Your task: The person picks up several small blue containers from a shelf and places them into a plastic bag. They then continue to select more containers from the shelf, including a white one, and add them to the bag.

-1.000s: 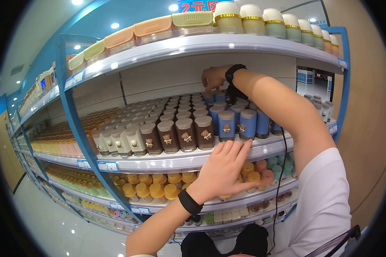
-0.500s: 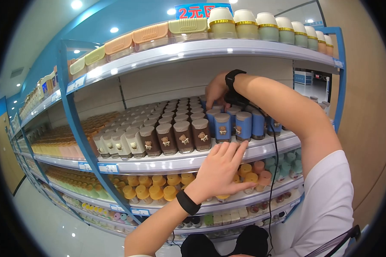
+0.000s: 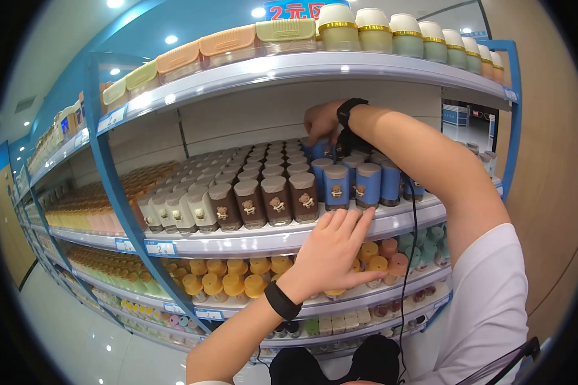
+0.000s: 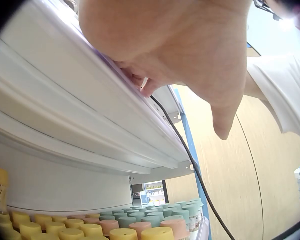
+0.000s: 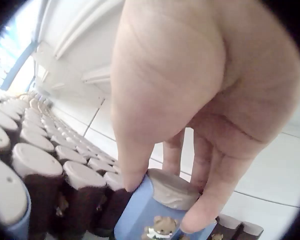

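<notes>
At the back of the middle shelf (image 3: 398,221), my right hand (image 3: 321,122) reaches over the front blue jars (image 3: 337,189). In the right wrist view, its thumb and fingers (image 5: 205,215) pinch a blue jar (image 5: 135,212) with a grey lid (image 5: 172,189) and a small bear figure on its front. This jar leans a little, and its base is out of view. My left hand (image 3: 331,250) rests at the shelf's front edge with its fingers extended, below the front blue jars. In the left wrist view, that palm (image 4: 175,45) shows beside the shelf lip.
Rows of brown jars (image 3: 276,202) stand left of the blue ones, with white jars (image 3: 202,208) farther left. An upper shelf (image 3: 289,72) runs above my right hand. Yellow-capped bottles (image 3: 234,285) fill the shelf below. A black cable (image 3: 412,237) hangs beside my right arm.
My right hand dips among the rear blue jars half a second ago, then stands higher now with a blue jar between its fingers. The left hand keeps its place at the edge.
</notes>
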